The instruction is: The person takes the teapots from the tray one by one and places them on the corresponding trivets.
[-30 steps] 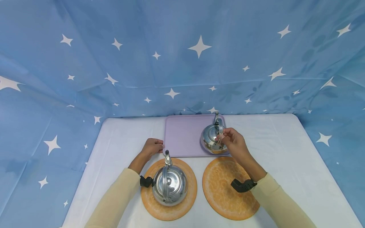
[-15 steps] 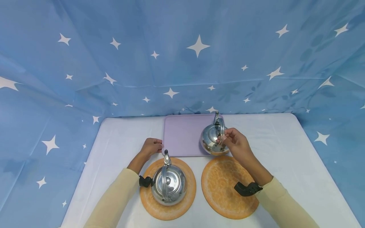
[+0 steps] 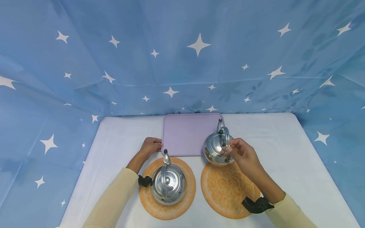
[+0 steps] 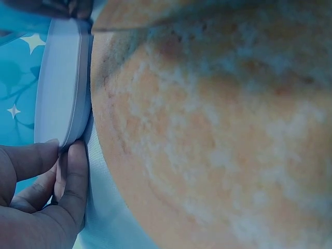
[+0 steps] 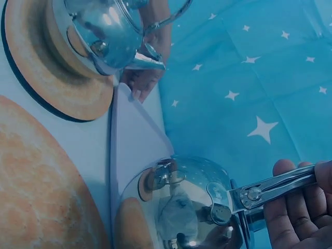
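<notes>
A shiny metal kettle (image 3: 214, 148) hangs by its handle from my right hand (image 3: 246, 158), whose fingers curl round that handle (image 5: 282, 188) in the right wrist view. It overlaps the near right corner of a lilac tray (image 3: 185, 134) and the far edge of the right orange round mat (image 3: 228, 193). My left hand (image 3: 149, 147) pinches the tray's near left corner between thumb and fingers, as the left wrist view shows. A second metal kettle (image 3: 178, 186) stands on the left orange round mat (image 3: 189, 202), its spout towards the tray.
A white cloth covers the table (image 3: 285, 152). Behind it hangs a blue curtain (image 3: 128, 63) with white stars, close to the tray's far edge. The second kettle stands right beside my left wrist.
My right hand has brought its kettle nearer to me and slightly right, off the middle of the tray's right side towards the right mat. The left hand keeps its place at the tray corner.
</notes>
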A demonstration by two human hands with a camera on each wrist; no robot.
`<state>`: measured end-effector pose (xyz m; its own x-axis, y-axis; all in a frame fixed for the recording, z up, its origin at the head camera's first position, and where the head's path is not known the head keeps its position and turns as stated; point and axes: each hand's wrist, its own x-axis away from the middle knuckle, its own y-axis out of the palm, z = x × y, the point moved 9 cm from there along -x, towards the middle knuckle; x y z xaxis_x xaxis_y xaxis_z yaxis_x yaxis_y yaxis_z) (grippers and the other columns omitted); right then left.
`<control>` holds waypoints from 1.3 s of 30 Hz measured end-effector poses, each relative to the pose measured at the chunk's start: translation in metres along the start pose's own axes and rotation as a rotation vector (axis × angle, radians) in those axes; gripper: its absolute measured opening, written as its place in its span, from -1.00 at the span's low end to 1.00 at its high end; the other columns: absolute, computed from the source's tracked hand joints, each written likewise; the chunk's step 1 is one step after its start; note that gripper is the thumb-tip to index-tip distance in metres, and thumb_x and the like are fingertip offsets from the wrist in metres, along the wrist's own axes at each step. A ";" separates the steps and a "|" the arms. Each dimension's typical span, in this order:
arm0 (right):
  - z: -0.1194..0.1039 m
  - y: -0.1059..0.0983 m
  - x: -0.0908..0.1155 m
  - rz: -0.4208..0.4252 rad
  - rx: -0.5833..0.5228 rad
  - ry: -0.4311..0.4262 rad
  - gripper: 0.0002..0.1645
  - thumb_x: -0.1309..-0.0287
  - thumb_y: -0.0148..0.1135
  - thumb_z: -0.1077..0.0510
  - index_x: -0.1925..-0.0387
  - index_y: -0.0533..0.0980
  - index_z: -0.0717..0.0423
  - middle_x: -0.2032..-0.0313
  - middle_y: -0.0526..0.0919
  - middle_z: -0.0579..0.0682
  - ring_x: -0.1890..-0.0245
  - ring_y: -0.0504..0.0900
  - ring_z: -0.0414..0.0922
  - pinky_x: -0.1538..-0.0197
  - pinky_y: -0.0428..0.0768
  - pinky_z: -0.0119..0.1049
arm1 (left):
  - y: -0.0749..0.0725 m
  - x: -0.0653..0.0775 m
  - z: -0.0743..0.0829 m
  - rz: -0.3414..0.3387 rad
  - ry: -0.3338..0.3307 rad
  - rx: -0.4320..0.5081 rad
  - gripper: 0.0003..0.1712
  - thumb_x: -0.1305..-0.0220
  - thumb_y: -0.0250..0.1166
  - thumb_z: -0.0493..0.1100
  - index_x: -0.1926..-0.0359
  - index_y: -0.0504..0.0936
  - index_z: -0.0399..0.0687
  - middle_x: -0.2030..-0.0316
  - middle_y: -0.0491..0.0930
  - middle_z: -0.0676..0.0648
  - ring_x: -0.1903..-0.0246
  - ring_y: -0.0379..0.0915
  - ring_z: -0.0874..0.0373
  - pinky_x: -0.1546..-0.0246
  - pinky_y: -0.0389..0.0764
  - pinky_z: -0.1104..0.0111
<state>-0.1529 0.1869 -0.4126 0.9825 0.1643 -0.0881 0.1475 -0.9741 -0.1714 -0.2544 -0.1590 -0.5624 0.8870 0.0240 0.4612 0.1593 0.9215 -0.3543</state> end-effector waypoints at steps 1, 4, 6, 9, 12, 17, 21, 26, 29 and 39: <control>-0.001 0.000 0.003 0.000 0.009 -0.001 -0.80 -0.40 0.03 0.32 0.09 0.32 0.44 0.23 0.55 0.22 0.18 0.64 -0.19 0.16 0.64 -0.38 | 0.000 0.000 0.000 0.001 -0.002 0.002 -0.70 -0.25 0.21 -0.39 -0.01 0.58 -0.41 0.19 0.57 -0.25 0.42 0.57 0.16 0.31 0.67 0.40; -0.007 0.001 0.010 -0.006 0.018 -0.011 -0.81 -0.39 0.04 0.33 0.09 0.34 0.44 0.25 0.54 0.22 0.16 0.64 -0.18 0.13 0.63 -0.38 | -0.001 0.000 -0.001 0.002 -0.004 0.001 -0.70 -0.26 0.22 -0.38 0.00 0.58 -0.41 0.19 0.57 -0.24 0.42 0.57 0.17 0.30 0.67 0.40; -0.011 0.000 0.016 -0.008 0.013 -0.026 -0.83 -0.39 0.04 0.35 0.10 0.35 0.45 0.24 0.54 0.21 0.15 0.64 -0.18 0.12 0.63 -0.39 | -0.001 0.000 0.000 0.001 -0.003 0.000 -0.71 -0.26 0.22 -0.38 0.00 0.58 -0.41 0.18 0.57 -0.24 0.41 0.57 0.17 0.30 0.67 0.40; -0.017 0.000 0.024 -0.021 0.000 -0.049 -0.85 -0.37 0.03 0.39 0.11 0.35 0.46 0.24 0.56 0.21 0.14 0.64 -0.16 0.11 0.63 -0.39 | -0.001 0.001 0.000 0.001 -0.002 -0.002 -0.71 -0.27 0.21 -0.37 -0.01 0.58 -0.41 0.18 0.57 -0.25 0.41 0.57 0.16 0.30 0.67 0.40; -0.022 -0.001 0.034 -0.036 -0.008 -0.055 -0.85 -0.36 0.03 0.40 0.11 0.36 0.46 0.23 0.58 0.23 0.15 0.65 -0.13 0.09 0.63 -0.38 | -0.001 0.001 0.001 0.001 -0.001 -0.006 -0.70 -0.27 0.21 -0.37 -0.01 0.58 -0.41 0.17 0.57 -0.25 0.40 0.57 0.16 0.29 0.67 0.39; -0.025 -0.003 0.051 -0.042 0.007 -0.046 -0.86 -0.36 0.03 0.41 0.11 0.36 0.44 0.21 0.60 0.27 0.15 0.66 -0.11 0.06 0.62 -0.40 | -0.001 0.002 0.002 0.001 0.002 -0.011 -0.70 -0.27 0.21 -0.37 0.00 0.58 -0.41 0.19 0.57 -0.25 0.41 0.58 0.16 0.30 0.67 0.39; -0.027 -0.003 0.062 -0.059 -0.019 -0.072 -0.87 -0.34 0.01 0.46 0.11 0.35 0.45 0.21 0.61 0.26 0.14 0.66 -0.10 0.03 0.61 -0.40 | 0.000 0.001 0.002 0.001 0.002 -0.011 -0.71 -0.26 0.21 -0.37 0.01 0.58 -0.41 0.20 0.57 -0.24 0.42 0.57 0.17 0.31 0.67 0.40; -0.027 -0.001 0.072 -0.078 -0.056 -0.123 -0.86 -0.31 -0.01 0.52 0.11 0.35 0.47 0.22 0.62 0.20 0.13 0.66 -0.09 0.03 0.61 -0.40 | -0.001 0.001 0.002 0.006 -0.003 -0.013 -0.70 -0.27 0.21 -0.37 -0.01 0.58 -0.41 0.18 0.58 -0.25 0.41 0.57 0.17 0.31 0.67 0.40; -0.024 -0.002 0.076 -0.066 -0.068 -0.124 -0.86 -0.30 -0.01 0.53 0.11 0.35 0.46 0.23 0.64 0.17 0.13 0.66 -0.09 0.03 0.60 -0.42 | -0.001 0.002 0.002 0.004 -0.003 -0.015 -0.69 -0.27 0.21 -0.36 -0.02 0.58 -0.41 0.16 0.58 -0.25 0.39 0.57 0.16 0.29 0.67 0.40; -0.017 -0.003 0.089 -0.057 -0.049 -0.126 -0.83 -0.27 -0.01 0.56 0.13 0.39 0.42 0.24 0.62 0.19 0.15 0.64 -0.11 0.05 0.60 -0.44 | -0.001 0.001 0.001 0.001 -0.006 -0.016 -0.67 -0.29 0.21 -0.34 -0.05 0.57 -0.41 0.14 0.58 -0.26 0.36 0.59 0.14 0.27 0.67 0.40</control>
<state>-0.0639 0.2020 -0.4031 0.9506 0.2348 -0.2031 0.2110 -0.9685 -0.1321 -0.2538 -0.1591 -0.5606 0.8844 0.0279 0.4659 0.1650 0.9151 -0.3680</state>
